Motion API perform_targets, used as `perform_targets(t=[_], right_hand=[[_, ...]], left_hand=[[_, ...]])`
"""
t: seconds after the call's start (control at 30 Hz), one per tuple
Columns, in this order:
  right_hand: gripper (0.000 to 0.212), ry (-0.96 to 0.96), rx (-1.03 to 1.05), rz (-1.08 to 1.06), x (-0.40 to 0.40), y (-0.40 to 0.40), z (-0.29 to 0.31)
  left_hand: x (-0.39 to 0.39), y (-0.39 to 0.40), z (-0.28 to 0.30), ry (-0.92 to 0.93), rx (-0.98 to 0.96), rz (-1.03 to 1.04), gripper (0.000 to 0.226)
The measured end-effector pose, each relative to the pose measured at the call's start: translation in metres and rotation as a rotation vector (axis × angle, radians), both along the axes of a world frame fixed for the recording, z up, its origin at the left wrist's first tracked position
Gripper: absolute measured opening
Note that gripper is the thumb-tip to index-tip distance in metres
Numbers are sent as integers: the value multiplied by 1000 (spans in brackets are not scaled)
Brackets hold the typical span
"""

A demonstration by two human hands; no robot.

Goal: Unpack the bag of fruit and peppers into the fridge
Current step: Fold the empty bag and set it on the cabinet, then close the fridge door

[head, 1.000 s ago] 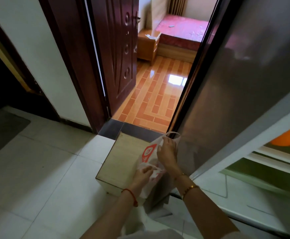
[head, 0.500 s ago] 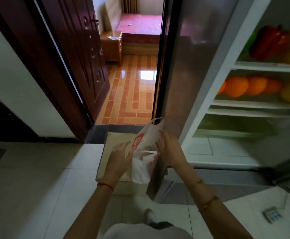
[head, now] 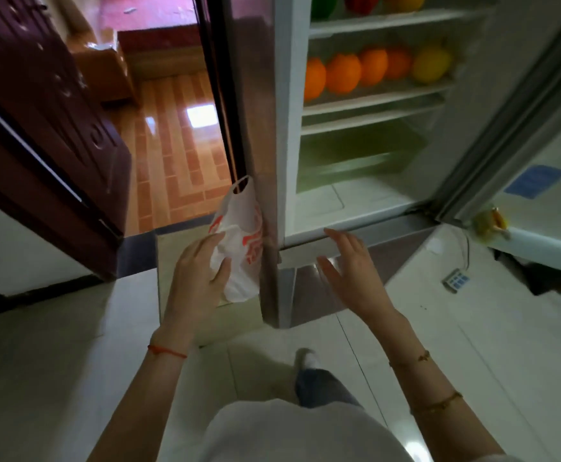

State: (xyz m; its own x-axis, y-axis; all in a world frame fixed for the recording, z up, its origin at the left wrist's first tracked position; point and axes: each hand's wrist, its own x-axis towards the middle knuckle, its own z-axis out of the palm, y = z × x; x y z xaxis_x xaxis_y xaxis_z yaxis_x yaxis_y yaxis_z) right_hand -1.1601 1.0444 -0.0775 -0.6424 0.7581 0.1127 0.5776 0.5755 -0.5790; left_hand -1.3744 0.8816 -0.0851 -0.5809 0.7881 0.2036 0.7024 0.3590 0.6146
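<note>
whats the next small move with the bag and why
Probably bring the right hand back to the plastic bag to spread its mouth: only the left hand touches it, the right hovers open beside the fridge.

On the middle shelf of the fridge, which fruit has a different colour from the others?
The yellow fruit at the right end of the row; the other four are oranges.

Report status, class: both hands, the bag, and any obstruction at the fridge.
Left hand open, fingers on bag. Right hand open, holding nothing. Bag stands beside fridge; oranges already shelved. Door open, nothing blocking.
</note>
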Motion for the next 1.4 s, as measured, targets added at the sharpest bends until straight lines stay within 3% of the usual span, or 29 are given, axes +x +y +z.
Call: perform_targets(t=[0.33, 0.77, 1.0, 1.4], right_hand=[[47, 28, 7, -264, 146, -17, 3], [50, 3, 56, -613, 410, 6, 19], [51, 6, 80, -695, 505, 52, 31], [52, 98, 152, -771, 586, 196, 62]], left_hand=[[104, 55, 20, 20, 20, -278, 42], [355, 160, 37, -16, 56, -558, 47], [449, 214, 56, 17, 123, -652, 48], [542, 353, 106, 126, 327, -689, 46]])
